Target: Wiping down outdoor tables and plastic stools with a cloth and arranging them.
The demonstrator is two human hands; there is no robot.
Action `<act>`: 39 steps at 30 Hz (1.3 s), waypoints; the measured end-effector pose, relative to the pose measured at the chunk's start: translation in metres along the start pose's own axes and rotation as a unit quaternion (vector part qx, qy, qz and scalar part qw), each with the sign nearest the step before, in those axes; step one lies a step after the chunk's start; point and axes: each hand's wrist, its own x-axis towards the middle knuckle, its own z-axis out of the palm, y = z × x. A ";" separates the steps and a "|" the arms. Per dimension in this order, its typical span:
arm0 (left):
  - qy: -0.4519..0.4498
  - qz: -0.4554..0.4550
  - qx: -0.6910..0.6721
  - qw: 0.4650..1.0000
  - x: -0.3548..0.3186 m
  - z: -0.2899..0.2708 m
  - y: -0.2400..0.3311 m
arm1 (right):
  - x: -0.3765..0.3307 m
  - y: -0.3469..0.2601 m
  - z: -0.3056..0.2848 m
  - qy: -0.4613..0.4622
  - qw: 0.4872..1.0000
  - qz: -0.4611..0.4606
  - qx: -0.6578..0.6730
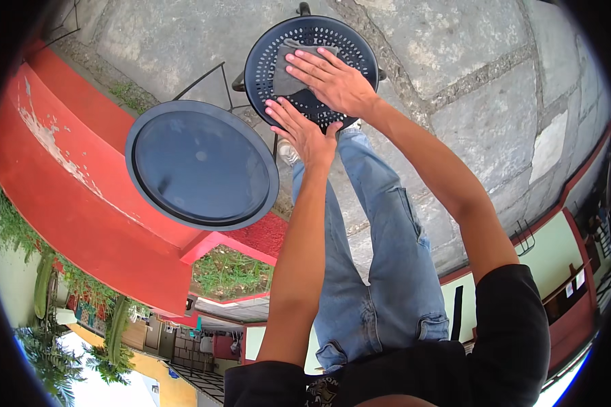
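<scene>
A round black stool-like top [256, 64], pierced with rings of small holes, stands in front of my legs. A grey cloth [287, 78] lies on it, left of its middle. My right hand [336, 83] rests flat over the cloth, its fingers straight and pointing up and left. Along the near edge of the pierced top, my left hand [304, 136] is stretched out with fingers extended and thumb apart. Nothing shows in its grip. Whether its fingertips touch the surface or the cloth's lower edge I cannot tell.
Close on the left stands a round dark table [204, 166] with a raised rim and thin metal legs. Beyond it runs a curved red low wall [95, 183]. Cracked grey paving [482, 102] spreads ahead and right. A patch of grass [231, 271] grows by the wall.
</scene>
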 end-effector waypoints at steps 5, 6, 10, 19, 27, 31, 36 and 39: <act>0.034 0.016 -0.003 0.999 0.006 0.004 0.005 | 0.056 -0.002 -0.004 0.113 0.986 0.121 -0.032; 0.024 0.010 -0.016 1.000 0.004 0.000 0.001 | 0.061 -0.013 -0.002 0.105 0.991 0.083 0.019; 0.138 -0.054 -0.126 0.981 -0.007 0.013 0.003 | 0.062 -0.046 0.023 0.007 0.996 -0.085 0.025; 0.206 -0.248 -0.347 0.881 -0.024 0.076 0.021 | 0.034 0.015 0.024 -0.028 0.928 -0.366 0.055; 0.176 -0.209 -0.429 0.861 -0.019 0.069 0.007 | -0.018 0.031 -0.002 0.127 0.988 0.082 -0.008; 0.161 -0.156 -0.458 0.860 -0.024 0.071 0.012 | -0.096 -0.006 0.019 0.120 0.964 0.236 -0.015; 0.053 -0.046 -0.500 0.863 -0.045 0.068 -0.027 | -0.136 -0.055 0.033 0.072 0.981 0.177 0.029; -0.109 -0.027 -0.362 0.925 -0.056 0.056 -0.057 | -0.134 -0.067 0.034 0.030 0.993 0.094 0.057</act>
